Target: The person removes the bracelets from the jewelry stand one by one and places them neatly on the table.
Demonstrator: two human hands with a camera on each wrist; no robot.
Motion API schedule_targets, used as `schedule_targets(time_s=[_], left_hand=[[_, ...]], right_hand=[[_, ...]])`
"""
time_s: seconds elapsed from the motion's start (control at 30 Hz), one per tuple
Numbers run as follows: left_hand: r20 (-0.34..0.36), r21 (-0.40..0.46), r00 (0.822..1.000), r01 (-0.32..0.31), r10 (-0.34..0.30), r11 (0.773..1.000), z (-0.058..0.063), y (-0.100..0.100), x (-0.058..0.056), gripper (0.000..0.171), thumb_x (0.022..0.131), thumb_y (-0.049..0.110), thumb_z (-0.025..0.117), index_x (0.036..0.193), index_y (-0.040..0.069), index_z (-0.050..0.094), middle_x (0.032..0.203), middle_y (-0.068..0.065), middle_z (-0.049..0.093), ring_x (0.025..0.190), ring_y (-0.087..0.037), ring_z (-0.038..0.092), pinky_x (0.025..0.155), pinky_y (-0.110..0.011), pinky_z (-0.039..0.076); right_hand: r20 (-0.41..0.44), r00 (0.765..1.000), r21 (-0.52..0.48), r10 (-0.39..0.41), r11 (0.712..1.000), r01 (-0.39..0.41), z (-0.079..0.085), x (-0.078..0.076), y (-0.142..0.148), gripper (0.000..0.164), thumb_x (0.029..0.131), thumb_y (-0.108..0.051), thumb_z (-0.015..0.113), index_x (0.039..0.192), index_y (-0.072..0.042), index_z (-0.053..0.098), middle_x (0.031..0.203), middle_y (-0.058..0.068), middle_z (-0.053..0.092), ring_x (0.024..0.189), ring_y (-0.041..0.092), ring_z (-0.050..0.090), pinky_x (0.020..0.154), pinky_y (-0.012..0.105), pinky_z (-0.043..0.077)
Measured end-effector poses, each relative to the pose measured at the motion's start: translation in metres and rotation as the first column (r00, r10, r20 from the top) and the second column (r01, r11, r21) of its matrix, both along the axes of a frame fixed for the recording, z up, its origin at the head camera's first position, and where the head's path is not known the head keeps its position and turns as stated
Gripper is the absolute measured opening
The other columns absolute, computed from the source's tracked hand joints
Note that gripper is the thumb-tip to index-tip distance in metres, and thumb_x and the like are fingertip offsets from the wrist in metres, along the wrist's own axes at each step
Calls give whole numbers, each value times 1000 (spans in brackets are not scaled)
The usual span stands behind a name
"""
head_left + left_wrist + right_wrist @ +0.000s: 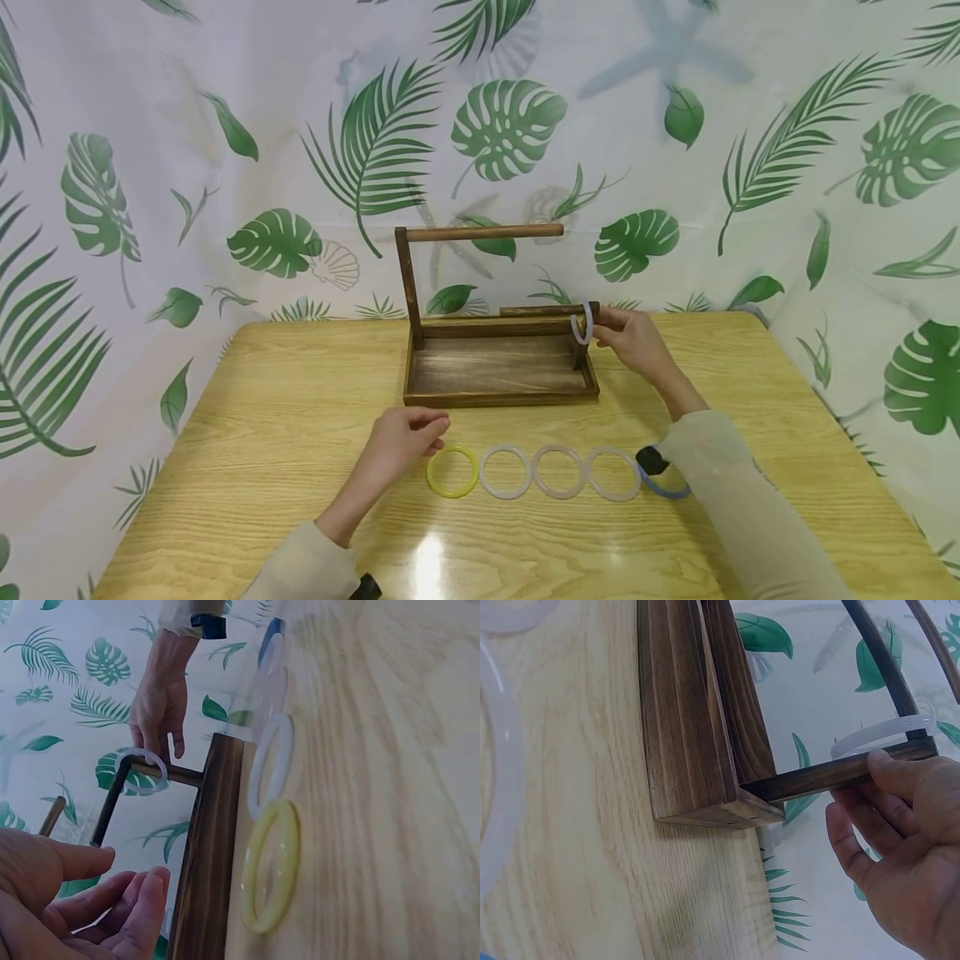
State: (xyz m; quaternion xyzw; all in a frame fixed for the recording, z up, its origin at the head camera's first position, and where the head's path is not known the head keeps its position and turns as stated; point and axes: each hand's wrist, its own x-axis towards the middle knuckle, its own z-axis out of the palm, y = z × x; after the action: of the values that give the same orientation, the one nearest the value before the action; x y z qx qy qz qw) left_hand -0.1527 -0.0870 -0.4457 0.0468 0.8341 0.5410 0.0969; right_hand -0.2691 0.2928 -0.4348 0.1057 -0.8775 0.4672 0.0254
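A pale, translucent ring (588, 323) hangs round the lower rod (536, 312) of a dark wooden stand, close to the short right post. My right hand (633, 340) is at the top of that post. In the right wrist view its thumb (891, 771) touches the post beside the ring, with the other fingers loosely bent below. My left hand (405, 442) hovers over the table by the yellow ring (452, 496), fingers loosely bent and holding nothing. Right of the yellow ring lie several pale rings (506, 496) in a row, ending with a blue ring (670, 493) partly behind my right wrist.
The stand's shallow tray base (501, 400) sits at the back of the wooden table (300, 400). From its tall left post (409, 287) an upper rod (487, 232) reaches right. A leaf-patterned cloth (525, 100) hangs behind the table.
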Motion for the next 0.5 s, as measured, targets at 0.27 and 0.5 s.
schedule_targets(time_s=[0.27,0.5], left_hand=[[-40,40,998,47,-45,998,15,18,-6,26,103,19,68,119,0,75,101,-16,77,87,-36,74,79,-47,64],[-104,43,992,81,-76,996,25,35,-11,26,103,20,68,120,2,76,94,-8,77,83,-25,75,78,-45,64]], right_hand=[[-1,1000,1,-7,1000,7,1,1,0,43,106,-14,62,142,9,57,128,29,66,106,47,67,78,17,59],[0,1000,17,-16,1000,16,0,0,0,43,106,-14,62,142,8,57,128,29,66,102,40,70,79,20,59]])
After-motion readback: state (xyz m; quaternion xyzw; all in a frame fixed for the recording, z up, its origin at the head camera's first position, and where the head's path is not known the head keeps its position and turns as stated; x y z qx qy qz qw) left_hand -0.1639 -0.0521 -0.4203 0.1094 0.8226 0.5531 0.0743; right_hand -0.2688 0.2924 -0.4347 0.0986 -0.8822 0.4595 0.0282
